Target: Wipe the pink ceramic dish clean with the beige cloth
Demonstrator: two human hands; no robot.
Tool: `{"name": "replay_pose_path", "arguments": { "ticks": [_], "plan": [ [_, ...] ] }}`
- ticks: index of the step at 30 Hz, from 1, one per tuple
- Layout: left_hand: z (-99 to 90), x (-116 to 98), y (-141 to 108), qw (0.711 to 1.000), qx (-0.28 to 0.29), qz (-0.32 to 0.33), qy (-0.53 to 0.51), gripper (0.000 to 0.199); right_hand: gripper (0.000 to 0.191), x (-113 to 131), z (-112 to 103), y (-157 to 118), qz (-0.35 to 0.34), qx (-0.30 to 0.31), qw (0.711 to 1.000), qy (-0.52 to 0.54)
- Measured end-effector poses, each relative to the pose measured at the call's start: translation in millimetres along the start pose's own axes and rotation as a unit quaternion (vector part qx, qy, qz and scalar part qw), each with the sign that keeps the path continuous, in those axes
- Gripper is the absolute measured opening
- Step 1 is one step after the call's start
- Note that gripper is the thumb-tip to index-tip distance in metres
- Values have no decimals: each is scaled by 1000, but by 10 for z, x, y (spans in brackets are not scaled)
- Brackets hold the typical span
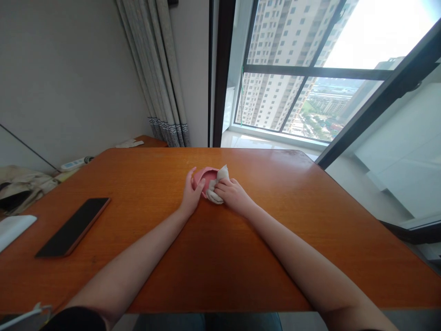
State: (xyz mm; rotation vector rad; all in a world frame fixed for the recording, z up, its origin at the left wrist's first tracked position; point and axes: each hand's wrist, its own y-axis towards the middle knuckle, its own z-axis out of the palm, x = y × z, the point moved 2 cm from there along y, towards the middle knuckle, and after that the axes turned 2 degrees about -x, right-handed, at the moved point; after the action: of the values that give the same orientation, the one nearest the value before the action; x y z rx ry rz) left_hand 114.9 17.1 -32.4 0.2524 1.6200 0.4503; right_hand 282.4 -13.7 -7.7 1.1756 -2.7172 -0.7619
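Over the middle of the wooden table [262,253], my left hand [191,194] grips the left side of a pink bowl-like item [206,175], thumb on the near side and fingers behind. The item is tilted, its hollow facing me. My right hand [231,192] is closed on a whitish cloth [215,196], which it presses against the item's right side. One end of the cloth sticks up above my right fingers. The cloth and my hands hide part of the pink item, so its full shape does not show.
On the table's left side lies a dark, flat phone-like slab [77,225]. A white object [15,229] sits at the left edge. Beyond it are a bundle of fabric [27,181] and a power strip [74,162]. A curtain [161,78] hangs behind, near a large window [310,71].
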Motion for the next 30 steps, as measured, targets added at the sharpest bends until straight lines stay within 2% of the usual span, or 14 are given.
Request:
{"name": "replay_pose_path", "arguments": {
  "ticks": [4,6,10,14,17,20,24,27,30],
  "plan": [
    [106,-59,-65,996,70,1,-55,75,15,-22,37,-17,28,-19,999,13],
    [122,-80,-86,997,63,8,-43,74,14,-3,48,-16,36,-31,999,23],
    [64,-67,-65,999,43,5,-5,58,11,26,37,-2,16,-23,999,38],
    [-16,-48,8,997,71,42,-1,53,19,-35,-43,9,-30,-10,999,9],
    [-30,-46,24,996,77,43,6,57,20,-69,-72,8,-30,-8,999,-14],
    [24,-49,-29,998,57,4,-9,70,19,-43,-43,-2,-16,-16,999,-26],
    [144,-53,-128,995,82,-32,-47,86,20,1,-16,-7,15,-48,998,-31],
    [135,-37,-115,996,64,-36,-43,78,20,3,-52,11,6,-40,999,-17],
    [61,-14,-41,999,41,-12,-28,72,21,-19,-110,22,-19,-28,999,-21]
  ]
}}
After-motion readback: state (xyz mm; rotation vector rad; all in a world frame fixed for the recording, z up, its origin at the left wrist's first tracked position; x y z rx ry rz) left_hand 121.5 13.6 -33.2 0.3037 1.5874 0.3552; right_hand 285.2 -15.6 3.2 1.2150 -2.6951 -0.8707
